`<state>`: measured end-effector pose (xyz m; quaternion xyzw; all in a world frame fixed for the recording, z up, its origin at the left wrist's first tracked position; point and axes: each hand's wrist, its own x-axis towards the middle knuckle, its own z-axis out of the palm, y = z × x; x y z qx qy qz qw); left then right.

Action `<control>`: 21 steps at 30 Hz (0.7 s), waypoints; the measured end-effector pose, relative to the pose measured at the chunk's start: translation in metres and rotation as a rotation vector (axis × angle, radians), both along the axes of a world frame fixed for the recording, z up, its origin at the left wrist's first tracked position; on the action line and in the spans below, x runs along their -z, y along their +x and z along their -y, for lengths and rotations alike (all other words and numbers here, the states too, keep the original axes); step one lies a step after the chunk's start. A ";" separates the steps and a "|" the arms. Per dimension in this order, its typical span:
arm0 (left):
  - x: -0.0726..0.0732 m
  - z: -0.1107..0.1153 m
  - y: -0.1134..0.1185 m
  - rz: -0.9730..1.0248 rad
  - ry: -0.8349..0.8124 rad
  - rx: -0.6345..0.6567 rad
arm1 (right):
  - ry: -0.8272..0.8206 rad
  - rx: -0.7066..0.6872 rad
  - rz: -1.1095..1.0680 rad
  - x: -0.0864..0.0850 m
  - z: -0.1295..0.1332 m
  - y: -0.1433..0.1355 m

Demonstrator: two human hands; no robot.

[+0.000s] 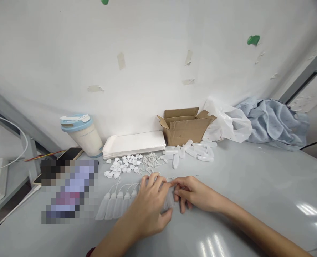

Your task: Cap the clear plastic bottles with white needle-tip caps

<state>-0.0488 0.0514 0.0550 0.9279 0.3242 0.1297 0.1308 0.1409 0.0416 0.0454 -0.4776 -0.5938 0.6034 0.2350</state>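
A row of translucent plastic tubes (112, 205) with white caps and thin looped strings lies on the grey table. My left hand (153, 207) spreads over the right part of this row, its fingers apart and hiding several tubes. At the row's right end my right hand (189, 194) rests with loosely bent fingers, the forefinger near the left hand's fingertips and the others beside the last tube. Nothing held shows in either hand. Behind the hands are a heap of small white caps (123, 166), a tangle of white string loops (153, 161) and loose uncapped tubes (192, 151).
Against the wall stand an open cardboard box (185, 130), a stack of white sheets or envelopes (134, 142) and a lidded cup (85, 137). White plastic bag (228, 121) and blue cloth (273, 123) lie right. A pixelated phone-like object (74, 189) lies left.
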 end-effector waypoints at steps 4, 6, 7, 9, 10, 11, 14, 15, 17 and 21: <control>0.002 -0.002 -0.001 -0.007 0.000 -0.001 | -0.011 0.008 0.002 0.000 0.000 0.000; 0.002 -0.002 -0.002 -0.016 0.000 0.003 | -0.004 0.010 0.000 0.000 0.000 -0.001; 0.002 -0.002 -0.002 -0.020 0.003 0.004 | 0.000 0.009 -0.002 0.000 0.001 -0.001; 0.001 -0.002 -0.003 -0.022 0.010 0.007 | 0.001 0.006 0.000 0.000 0.001 -0.001; 0.000 -0.002 -0.003 -0.019 0.011 0.010 | -0.001 0.003 0.003 0.000 0.001 -0.001; 0.000 -0.003 -0.003 -0.012 0.012 0.010 | -0.005 -0.001 0.006 0.001 0.001 0.000; -0.002 -0.009 -0.008 0.025 0.053 -0.027 | 0.033 0.014 0.038 0.003 -0.002 0.004; -0.001 -0.013 -0.011 0.038 0.084 -0.065 | 0.080 0.039 0.068 0.004 -0.004 0.006; 0.000 -0.021 -0.018 0.057 0.155 -0.162 | 0.273 0.130 0.203 0.004 -0.009 0.013; 0.006 -0.037 -0.034 0.087 0.223 -0.270 | 0.657 0.315 0.468 0.005 -0.022 0.026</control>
